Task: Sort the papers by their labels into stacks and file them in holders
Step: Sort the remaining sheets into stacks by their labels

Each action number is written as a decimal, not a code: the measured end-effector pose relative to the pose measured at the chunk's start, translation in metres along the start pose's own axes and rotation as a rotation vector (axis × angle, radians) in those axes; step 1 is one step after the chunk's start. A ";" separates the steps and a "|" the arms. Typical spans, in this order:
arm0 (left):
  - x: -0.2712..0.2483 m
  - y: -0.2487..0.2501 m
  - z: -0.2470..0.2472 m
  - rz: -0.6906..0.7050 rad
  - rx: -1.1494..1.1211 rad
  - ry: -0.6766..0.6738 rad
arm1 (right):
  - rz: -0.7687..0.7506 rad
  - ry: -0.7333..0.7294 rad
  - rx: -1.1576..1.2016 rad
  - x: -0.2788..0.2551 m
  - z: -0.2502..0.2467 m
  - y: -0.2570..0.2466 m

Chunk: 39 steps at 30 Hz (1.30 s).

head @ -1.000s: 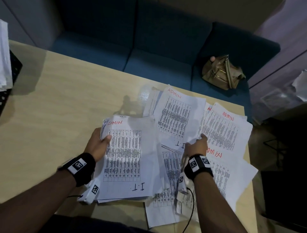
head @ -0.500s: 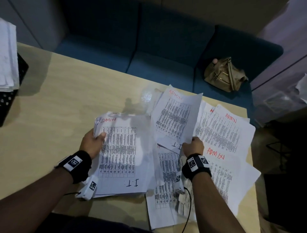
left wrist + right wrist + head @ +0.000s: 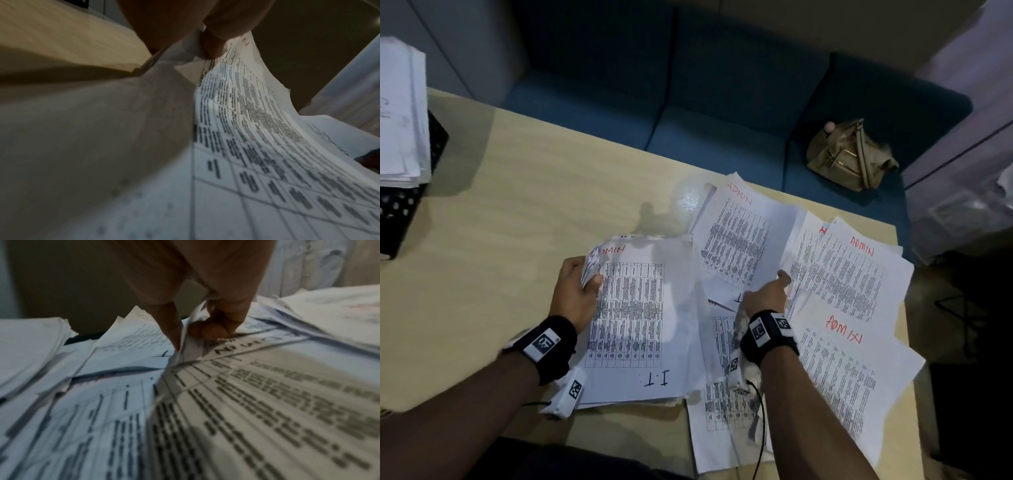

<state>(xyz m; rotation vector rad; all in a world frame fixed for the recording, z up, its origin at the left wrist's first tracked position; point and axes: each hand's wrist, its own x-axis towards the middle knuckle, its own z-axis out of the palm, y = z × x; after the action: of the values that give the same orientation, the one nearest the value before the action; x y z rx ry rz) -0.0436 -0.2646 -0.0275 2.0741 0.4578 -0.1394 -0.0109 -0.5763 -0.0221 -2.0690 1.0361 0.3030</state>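
White printed sheets marked ADMIN in red or I.T in black lie spread over the wooden table point(image 3: 517, 219). My left hand point(image 3: 582, 284) grips the left edge of a stack of papers point(image 3: 640, 322), thumb on top; its top sheet reads I.T near me. The left wrist view shows the thumb point(image 3: 213, 45) pressing that stack point(image 3: 257, 146). My right hand point(image 3: 767, 291) pinches the near edge of an ADMIN sheet point(image 3: 739, 236) in the loose pile. Thumb and fingers point(image 3: 207, 331) pinch the paper's edge point(image 3: 185, 344) in the right wrist view. More ADMIN sheets point(image 3: 849, 274) fan out to the right.
A black mesh holder point(image 3: 404, 205) filled with papers point(image 3: 400, 113) stands at the table's far left edge. Behind the table runs a blue sofa point(image 3: 722, 137) with a tan bag point(image 3: 849, 154) on it. The table's right edge lies just past the fanned sheets.
My right hand has shifted slightly right and forward, lifting the edge of the ADMIN sheet. The left hand keeps its hold on the stack.
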 end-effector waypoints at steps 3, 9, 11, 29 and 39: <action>-0.003 0.001 -0.003 -0.065 -0.068 0.000 | -0.088 0.042 -0.043 0.001 -0.004 -0.001; -0.004 0.008 -0.006 -0.231 -0.256 -0.065 | -0.223 0.221 0.095 0.000 -0.046 -0.007; -0.003 0.008 -0.006 -0.202 -0.240 -0.079 | -0.263 0.275 0.154 -0.002 -0.066 -0.004; -0.001 0.029 0.011 -0.254 -0.323 -0.110 | -0.253 -0.348 -0.031 -0.058 -0.005 0.043; 0.000 0.023 0.011 -0.324 -0.361 -0.111 | -0.354 -0.611 -0.119 -0.078 -0.003 0.043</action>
<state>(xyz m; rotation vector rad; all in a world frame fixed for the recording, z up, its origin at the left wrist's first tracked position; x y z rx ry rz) -0.0340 -0.2848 -0.0149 1.6209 0.6942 -0.3368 -0.0935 -0.5490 -0.0028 -2.0189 0.2870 0.7650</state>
